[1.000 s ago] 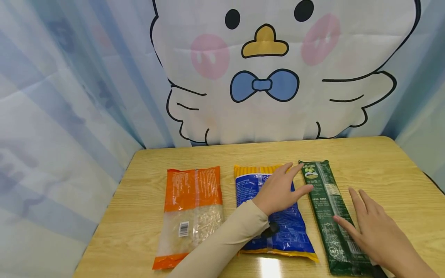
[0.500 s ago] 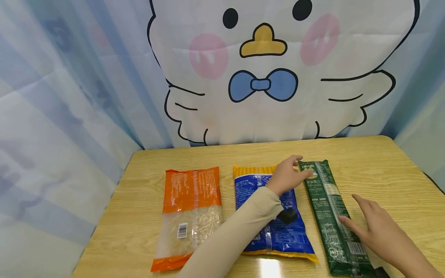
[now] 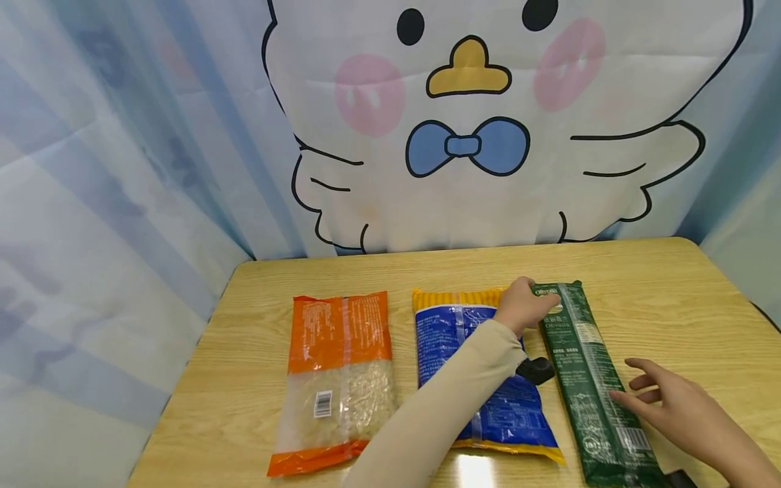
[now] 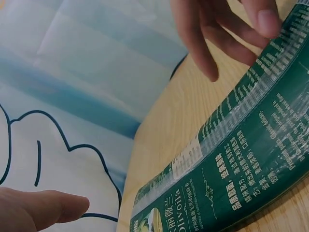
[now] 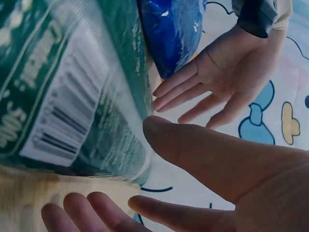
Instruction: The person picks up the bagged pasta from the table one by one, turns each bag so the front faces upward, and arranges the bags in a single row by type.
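A long green packet (image 3: pixel 582 379) printed "Olivoilà" lies flat at the right of the head view. At its far left corner is my left hand (image 3: pixel 526 306), thumb extended over the top; some fingers are hidden in the head view. The right wrist view shows that left hand (image 5: pixel 227 77) with its fingers fairly straight. My right hand (image 3: pixel 683 410) is beside the packet's near right edge, thumb at the edge and fingers loosely bent. In the left wrist view the green packet (image 4: pixel 231 159) fills the right side, below the right hand's fingers (image 4: pixel 195 38).
A blue and yellow bag (image 3: pixel 445 352) lies under the left forearm (image 3: pixel 439 407). Left of it is an orange and clear bag (image 3: pixel 338 335) with pale contents. All lie on a wooden table (image 3: pixel 207 386). A printed curtain (image 3: pixel 464 203) hangs behind the table.
My left hand has moved right and away from me to the green packet's far corner. My right hand has drawn slightly nearer and its fingers are more bent. The packets stay in place.
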{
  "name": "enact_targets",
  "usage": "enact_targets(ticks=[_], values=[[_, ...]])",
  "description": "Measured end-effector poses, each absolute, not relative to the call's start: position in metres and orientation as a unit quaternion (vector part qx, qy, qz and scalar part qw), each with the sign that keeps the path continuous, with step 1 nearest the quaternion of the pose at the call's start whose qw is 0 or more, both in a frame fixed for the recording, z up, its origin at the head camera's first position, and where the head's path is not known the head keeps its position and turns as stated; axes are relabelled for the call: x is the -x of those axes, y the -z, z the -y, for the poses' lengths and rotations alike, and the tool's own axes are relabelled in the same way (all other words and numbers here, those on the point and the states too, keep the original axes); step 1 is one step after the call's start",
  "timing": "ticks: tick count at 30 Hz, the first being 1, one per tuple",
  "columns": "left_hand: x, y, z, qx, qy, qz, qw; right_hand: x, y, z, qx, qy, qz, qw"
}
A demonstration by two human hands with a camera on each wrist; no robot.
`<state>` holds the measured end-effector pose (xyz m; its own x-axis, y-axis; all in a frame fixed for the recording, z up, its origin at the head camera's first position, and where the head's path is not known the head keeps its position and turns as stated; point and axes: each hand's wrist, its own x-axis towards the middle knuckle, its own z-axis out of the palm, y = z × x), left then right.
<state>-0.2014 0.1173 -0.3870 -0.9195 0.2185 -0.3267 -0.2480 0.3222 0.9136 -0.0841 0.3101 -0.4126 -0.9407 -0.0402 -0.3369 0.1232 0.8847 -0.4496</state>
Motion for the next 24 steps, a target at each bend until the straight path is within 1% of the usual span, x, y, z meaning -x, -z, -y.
enact_targets(ticks=[8, 13, 17, 24], values=[[0.206, 0.392, -0.130, 0.026, -0.556, -0.800, 0.225, 0.082, 0.422, -0.315, -0.027, 0.283, -0.938, 0.200], [0.211, 0.393, -0.134, 0.023, -0.540, -0.813, 0.216, 0.083, 0.423, -0.315, -0.031, 0.297, -0.933, 0.202], [0.218, 0.396, -0.135, 0.017, -0.515, -0.832, 0.207, 0.086, 0.423, -0.317, -0.029, 0.314, -0.925, 0.214], [0.227, 0.408, -0.138, 0.035, -0.532, -0.823, 0.194, 0.091, 0.423, -0.322, -0.028, 0.344, -0.909, 0.234]])
